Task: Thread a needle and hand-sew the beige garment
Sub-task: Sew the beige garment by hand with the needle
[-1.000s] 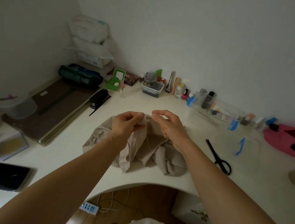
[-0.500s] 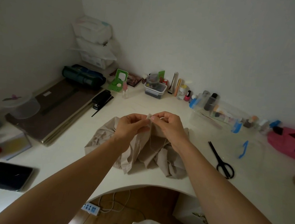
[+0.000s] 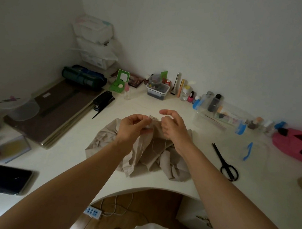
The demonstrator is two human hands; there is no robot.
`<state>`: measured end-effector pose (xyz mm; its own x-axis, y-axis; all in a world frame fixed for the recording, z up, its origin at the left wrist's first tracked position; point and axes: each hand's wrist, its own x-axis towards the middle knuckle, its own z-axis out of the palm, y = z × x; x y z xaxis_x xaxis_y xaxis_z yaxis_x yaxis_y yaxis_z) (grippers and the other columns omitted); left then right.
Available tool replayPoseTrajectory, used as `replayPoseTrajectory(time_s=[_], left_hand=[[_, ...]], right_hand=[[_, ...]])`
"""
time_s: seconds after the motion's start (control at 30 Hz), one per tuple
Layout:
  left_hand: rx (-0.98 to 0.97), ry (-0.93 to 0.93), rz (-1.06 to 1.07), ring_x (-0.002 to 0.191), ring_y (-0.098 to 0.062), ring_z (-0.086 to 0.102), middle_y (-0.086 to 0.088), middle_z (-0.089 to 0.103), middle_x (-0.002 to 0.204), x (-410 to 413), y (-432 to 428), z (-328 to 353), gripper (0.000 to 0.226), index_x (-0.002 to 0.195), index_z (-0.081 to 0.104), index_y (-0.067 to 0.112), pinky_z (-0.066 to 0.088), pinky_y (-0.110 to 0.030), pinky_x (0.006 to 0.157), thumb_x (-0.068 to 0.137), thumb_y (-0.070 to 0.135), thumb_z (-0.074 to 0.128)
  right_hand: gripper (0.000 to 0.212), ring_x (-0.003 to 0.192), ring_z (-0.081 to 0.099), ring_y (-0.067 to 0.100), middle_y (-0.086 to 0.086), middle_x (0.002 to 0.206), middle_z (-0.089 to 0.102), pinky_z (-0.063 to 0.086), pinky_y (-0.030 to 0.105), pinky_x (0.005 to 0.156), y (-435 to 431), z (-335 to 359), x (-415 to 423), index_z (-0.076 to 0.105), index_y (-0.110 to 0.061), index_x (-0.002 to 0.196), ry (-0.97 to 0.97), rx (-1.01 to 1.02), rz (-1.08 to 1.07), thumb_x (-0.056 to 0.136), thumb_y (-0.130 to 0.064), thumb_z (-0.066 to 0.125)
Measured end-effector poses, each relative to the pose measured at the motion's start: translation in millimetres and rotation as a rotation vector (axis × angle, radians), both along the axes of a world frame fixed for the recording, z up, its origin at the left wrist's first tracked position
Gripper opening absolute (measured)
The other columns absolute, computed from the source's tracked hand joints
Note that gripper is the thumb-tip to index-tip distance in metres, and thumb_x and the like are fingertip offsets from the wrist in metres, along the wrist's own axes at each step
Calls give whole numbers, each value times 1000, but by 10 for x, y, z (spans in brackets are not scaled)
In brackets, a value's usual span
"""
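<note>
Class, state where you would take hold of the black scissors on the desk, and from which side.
Grip the looped handles of the black scissors, reaching from the near edge of the desk: they lie flat, blades closed and pointing away, handles nearest the person.

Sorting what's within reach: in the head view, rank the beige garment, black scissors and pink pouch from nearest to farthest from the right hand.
1. Beige garment, right under the right hand.
2. Black scissors, on the desk to its right.
3. Pink pouch, at the desk's far right.
</note>
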<state>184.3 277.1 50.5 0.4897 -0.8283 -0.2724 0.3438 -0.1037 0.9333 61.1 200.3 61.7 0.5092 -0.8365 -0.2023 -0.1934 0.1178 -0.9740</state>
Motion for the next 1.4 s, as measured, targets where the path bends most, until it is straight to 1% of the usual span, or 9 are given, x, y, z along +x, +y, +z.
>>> replayPoseTrajectory(time_s=[0.1,0.17,0.27,0.37,0.47,0.73,0.97,1.23,1.4], left_hand=[[14,0,49,77,-18,63,-10,65,80,-9,-14,4,8,94,65,-1,59,-26,75,89,5,64],[21,14,68,80,-19,64,-11,65,83,-10,-24,-1,7,94,65,0,59,-28,76,89,5,64],[29,9,80,82,-22,65,-13,66,86,2,-28,-22,13,99,65,-2,59,-29,78,89,6,64],[23,-15,89,86,-25,64,-19,66,92,-3,-35,-30,17,102,64,-6,60,-29,76,89,5,64],[12,-5,86,87,-25,65,-22,66,96,-6,-41,-20,15,101,64,-6,60,-29,77,89,3,63],[-4,5,58,81,-20,68,-14,69,88,1,-50,4,10,98,65,-1,59,-25,72,89,3,63],[-1,-26,56,74,-17,68,-8,71,79,10,-68,2,4,90,65,4,59,-30,79,87,3,66],[3,-151,48,77,-23,68,-16,72,84,27,-53,4,11,95,65,-1,58,-36,82,86,3,68],[-6,-224,51,77,-25,67,-18,71,85,27,-38,-13,4,89,65,3,57,-40,80,86,3,68]], right_hand=[[18,57,45,9,-1,71,53,43,23,56,5,-6,-42,51,-16,117,-37,-94,2,102,-11,44],[14,58,54,9,0,78,66,52,24,61,20,6,-61,55,-12,114,-15,-198,21,100,-12,51],[12,52,57,10,0,78,74,54,22,55,35,0,-73,65,-8,104,19,-279,53,97,-15,59],[11,46,53,5,-3,59,65,46,16,50,37,-33,-74,69,-11,100,84,-327,48,95,-19,62],[11,43,50,3,-6,53,59,42,12,50,20,-59,-61,70,-15,100,115,-381,49,96,-21,62],[12,41,48,3,-12,51,57,43,12,48,-12,-69,-26,70,-18,103,139,-399,53,96,-21,61],[14,40,47,3,-12,48,56,41,11,48,-35,-77,-20,71,-18,104,142,-387,58,96,-21,60],[13,39,47,2,-13,46,55,42,10,48,-43,-63,-6,71,-16,104,161,-375,79,96,-20,61],[7,39,47,2,-11,45,55,43,11,50,-38,-60,5,67,-21,100,170,-356,109,96,-20,61]])
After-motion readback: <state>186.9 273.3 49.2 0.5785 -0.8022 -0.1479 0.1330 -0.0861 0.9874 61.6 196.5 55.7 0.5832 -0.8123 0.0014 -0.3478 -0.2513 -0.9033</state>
